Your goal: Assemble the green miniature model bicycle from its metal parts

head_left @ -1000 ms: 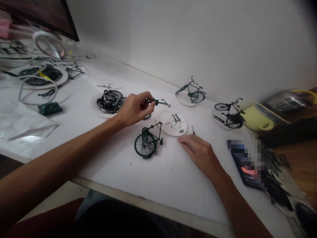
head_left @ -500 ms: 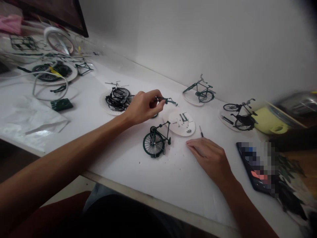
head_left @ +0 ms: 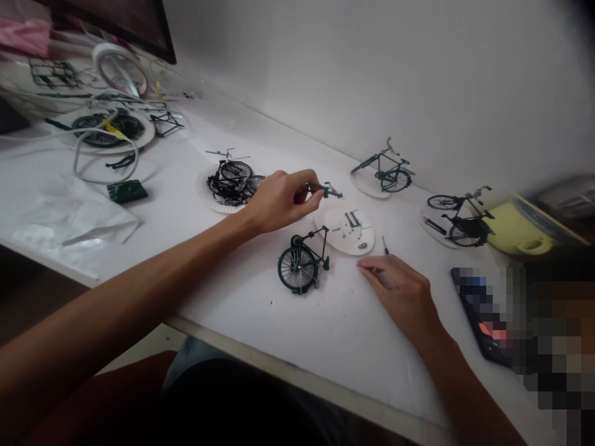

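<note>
My left hand [head_left: 290, 197] is raised over the middle of the table, thumb and fingers pinched on a small dark-green bicycle part [head_left: 331, 192] with a silvery bit on it. Below it stands a partly built green model bicycle [head_left: 300, 267], with one spoked wheel and a frame. My right hand [head_left: 402, 288] rests on the table to the right, fingertips pressed together; whatever is in them is hidden. Beside its knuckles a thin screwdriver-like tool [head_left: 385, 245] pokes out, partly covered by the hand. A white paper plate [head_left: 333, 238] with small loose parts lies between the hands.
Other model bicycles, one green [head_left: 388, 167] and one black [head_left: 462, 218], stand on plates by the wall. Black bicycle parts [head_left: 232, 183] fill another plate. A phone [head_left: 478, 322], a yellow mug [head_left: 520, 232], tissue [head_left: 79, 210] and a looped cable [head_left: 77, 164] lie around.
The whole view has shifted, so things sit slightly further right. Both hands keep nearly the same places and grips; the part in my left hand has barely moved.
</note>
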Demonstrator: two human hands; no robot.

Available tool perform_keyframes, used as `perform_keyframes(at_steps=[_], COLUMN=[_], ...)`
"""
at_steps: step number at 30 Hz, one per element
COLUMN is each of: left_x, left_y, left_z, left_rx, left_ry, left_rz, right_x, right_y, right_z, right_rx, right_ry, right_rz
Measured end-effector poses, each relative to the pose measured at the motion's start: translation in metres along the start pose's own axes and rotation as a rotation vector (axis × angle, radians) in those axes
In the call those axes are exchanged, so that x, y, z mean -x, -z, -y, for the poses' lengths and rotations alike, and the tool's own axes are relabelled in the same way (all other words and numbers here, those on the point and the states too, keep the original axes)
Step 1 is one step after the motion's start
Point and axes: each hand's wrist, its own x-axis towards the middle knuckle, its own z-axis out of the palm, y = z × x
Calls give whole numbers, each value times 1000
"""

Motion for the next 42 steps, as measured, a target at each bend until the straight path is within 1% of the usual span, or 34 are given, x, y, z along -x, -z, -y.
perform_keyframes(at_steps=[7,11,16,19,21,23,25,28,29,30,32,34,35,38,40,42], left_x=[-2,-1,1,2,0,-3,-7,-15,-16,-18,-16,-11,-7,5,11,15], left_y=[1,3,2,-1,-3,-4,-4,-8,-10,-13,-21,-29,-33,-41,-43,-43], left_z=[3,5,1,0,-3,-13,-30,-62,-71,-78,-84,-83,-81,-75,-75,-78], left_rx=[2,-9,-23,-30,-26,-16,-12,-29,-33,-34,-28,-9,2,39,66,99], left_ry=[50,47,53,69,86,95,85,36,23,14,15,36,48,49,42,40], left_rz=[3,26,54,49,44,62,102,180,199,211,203,170,156,132,124,117], right_x=[0,-1,-1,-2,-5,-8,-14,-26,-31,-35,-42,-44,-43,-39,-35,-33], right_y=[2,5,4,3,5,14,27,47,51,53,48,36,28,10,4,3], right_z=[1,3,4,2,1,2,5,13,17,20,25,29,30,33,36,40], right_rx=[16,26,24,19,3,-21,-48,-71,-75,-94,-164,-270,-310,-341,-351,-368], right_ry=[59,85,92,89,81,64,36,-24,-56,-108,-206,-282,-310,-337,-341,-355], right_rz=[65,102,89,50,4,-41,-78,-155,-206,-288,-459,-592,-634,-681,-698,-721])
